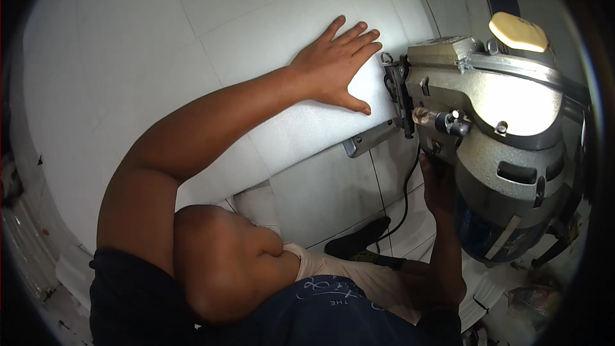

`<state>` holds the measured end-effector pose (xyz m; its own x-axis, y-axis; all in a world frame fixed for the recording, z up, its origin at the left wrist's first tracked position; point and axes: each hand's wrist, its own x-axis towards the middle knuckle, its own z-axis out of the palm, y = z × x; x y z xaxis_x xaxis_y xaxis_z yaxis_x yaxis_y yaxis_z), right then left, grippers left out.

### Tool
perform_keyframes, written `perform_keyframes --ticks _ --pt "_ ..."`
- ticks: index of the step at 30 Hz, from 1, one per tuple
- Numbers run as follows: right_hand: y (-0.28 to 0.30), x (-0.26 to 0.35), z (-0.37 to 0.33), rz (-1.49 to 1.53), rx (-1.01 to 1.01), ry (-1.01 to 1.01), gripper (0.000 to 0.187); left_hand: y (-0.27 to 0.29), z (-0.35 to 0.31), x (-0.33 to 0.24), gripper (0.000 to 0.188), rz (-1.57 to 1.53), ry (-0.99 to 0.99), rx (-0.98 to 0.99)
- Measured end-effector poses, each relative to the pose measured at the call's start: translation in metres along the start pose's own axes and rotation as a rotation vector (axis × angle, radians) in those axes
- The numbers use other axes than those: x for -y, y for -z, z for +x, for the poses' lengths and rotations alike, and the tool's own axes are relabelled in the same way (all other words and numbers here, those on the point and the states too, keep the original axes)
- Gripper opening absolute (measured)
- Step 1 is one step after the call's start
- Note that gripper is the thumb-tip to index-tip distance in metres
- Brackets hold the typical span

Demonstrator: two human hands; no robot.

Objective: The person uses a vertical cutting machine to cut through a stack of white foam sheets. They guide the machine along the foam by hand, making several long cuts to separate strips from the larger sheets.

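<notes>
My left hand [336, 61] lies flat on a white, slightly see-through foam-like sheet [237, 32], its fingers spread and thumb out. Just right of its fingertips stands a grey metal motor-driven machine [442, 86] that looks like a cloth cutter, with a bright patch of light on its housing and a cream-coloured handle [519, 32] on top. A metal base plate [371, 139] shows at its foot, by the sheet's near edge. My right hand [437, 182] is at the machine's near side; the machine hides most of its fingers, so its grip cannot be made out.
Grey floor tiles [327, 192] lie under and beside the sheet. A black cord [407, 189] runs down from the machine past my dark-covered foot [359, 238]. My bent knee [218, 256] is close to the sheet's near edge. A crumpled plastic bag [535, 301] lies at lower right.
</notes>
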<state>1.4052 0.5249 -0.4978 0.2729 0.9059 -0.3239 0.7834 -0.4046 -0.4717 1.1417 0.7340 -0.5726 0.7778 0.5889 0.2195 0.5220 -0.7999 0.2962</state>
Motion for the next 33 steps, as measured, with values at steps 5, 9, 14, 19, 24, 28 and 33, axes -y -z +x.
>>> perform_keyframes --ticks 5,9,14,19,24,28,33 --pt "0.004 0.001 -0.001 0.16 -0.002 -0.032 0.054 0.0 0.001 -0.007 0.119 -0.05 0.0 -0.048" --pt "0.001 -0.01 0.002 0.115 0.011 0.075 0.056 0.009 0.0 -0.001 0.12 -0.07 0.035 -0.012" --pt "0.009 -0.03 -0.001 -0.006 -0.039 0.171 0.05 0.016 0.004 0.005 0.118 -0.091 0.03 -0.025" --pt "0.016 -0.041 0.007 -0.188 0.124 0.078 0.047 0.004 0.006 0.012 0.117 -0.091 0.039 -0.019" --pt "0.013 -0.021 0.007 -0.105 0.064 0.122 0.048 0.004 0.007 0.011 0.117 -0.08 0.031 -0.014" --pt "0.003 -0.031 0.005 -0.188 -0.107 0.213 0.052 0.005 0.006 0.007 0.117 -0.062 0.031 -0.028" --pt "0.005 -0.02 0.005 -0.202 -0.136 0.166 0.053 0.011 0.004 -0.001 0.118 -0.071 0.02 -0.055"
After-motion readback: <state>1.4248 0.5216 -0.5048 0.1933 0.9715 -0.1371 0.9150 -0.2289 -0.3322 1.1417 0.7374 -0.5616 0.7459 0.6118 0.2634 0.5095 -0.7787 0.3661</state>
